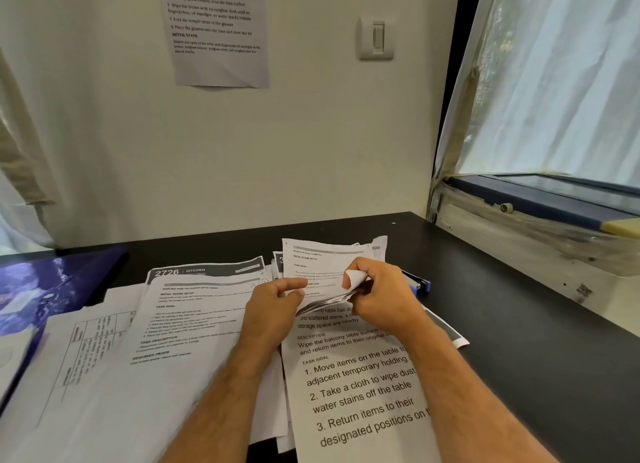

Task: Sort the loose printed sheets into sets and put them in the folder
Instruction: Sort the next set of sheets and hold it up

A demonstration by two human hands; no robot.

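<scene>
Here the sorting step is in hand, and no sheet has gone into the folder yet. Both hands work on a small bundle of printed sheets (pixel 325 272) held up over the middle of the black worktop (pixel 519 324). The left hand (pixel 277 306) pinches the left edge of the bundle between thumb and fingers. The right hand (pixel 377 293) has a curled grip on the right side, and its thumb bends back one corner (pixel 355 278), as if to separate one page from the others. How many pages are in the bundle, I cannot tell.

Under the hands lies a sheet with large print (pixel 360 393), near and to the right. To the left spreads a loose pile of sheets (pixel 180 320), one with a "2726 KITCHEN" heading (pixel 194 271). At the far left lies a blue folder (pixel 41 289), partly under the papers. A blue stapler (pixel 417 283) lies just behind the right hand.

I judge that the next move needs a clean separation of the curled page, then a look at its title to choose the correct set. The thin paper may stick together or crease.
</scene>
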